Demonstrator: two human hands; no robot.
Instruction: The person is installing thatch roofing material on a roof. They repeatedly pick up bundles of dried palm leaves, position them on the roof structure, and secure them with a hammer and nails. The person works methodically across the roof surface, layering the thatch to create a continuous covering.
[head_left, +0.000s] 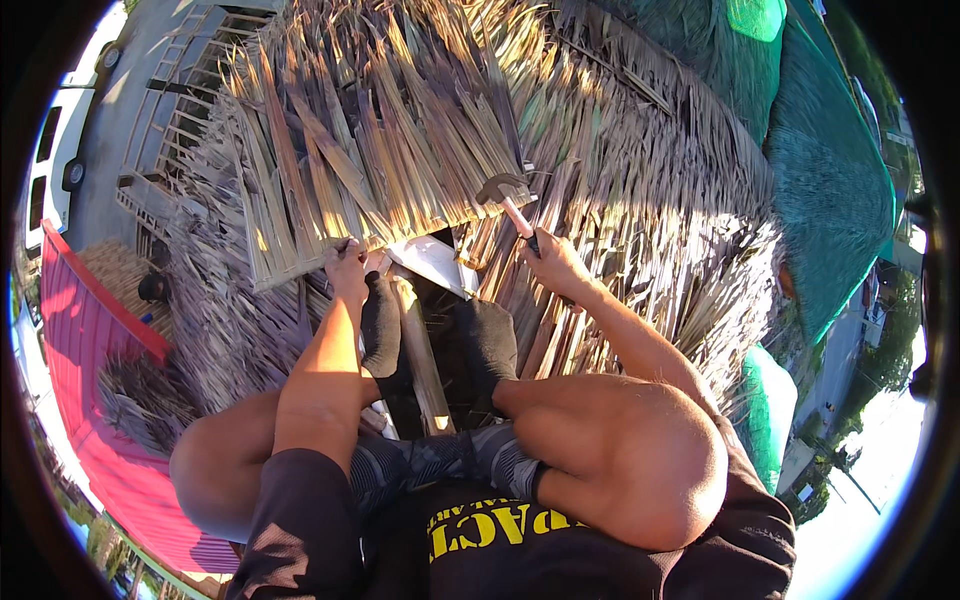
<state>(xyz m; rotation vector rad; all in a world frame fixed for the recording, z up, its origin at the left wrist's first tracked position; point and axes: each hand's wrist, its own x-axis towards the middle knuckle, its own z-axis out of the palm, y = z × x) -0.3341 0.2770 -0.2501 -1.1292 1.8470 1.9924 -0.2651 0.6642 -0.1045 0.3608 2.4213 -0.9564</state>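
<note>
Closing firmly around the grip of a claw hammer (516, 214), the fingers of the right hand (560, 268) are wrapped tight on its dark end. The hammer tilts up and to the left, its head in line with the lower right corner of a dried palm-thatch panel (370, 140); whether the metal touches the panel cannot be told.

The left hand (347, 272) is at the panel's lower edge, left of the middle, with its fingers bent and bunched together against that edge. Whether they pinch the edge or something small is too fine to tell.

The panel lies across the upper middle of the view, its long brown and golden strips running up from a slanting bottom edge. Just below that edge is a white sheet (432, 262), partly in sunlight. A wooden beam (424, 355) runs down from near the left hand, between two feet in dark socks (487, 345).

More weathered thatch (640, 200) spreads right of the panel. Green netting (825, 170) covers thatch farther right, while a red ribbed roof (100, 400) and a white vehicle (68, 150) are at the far left.
</note>
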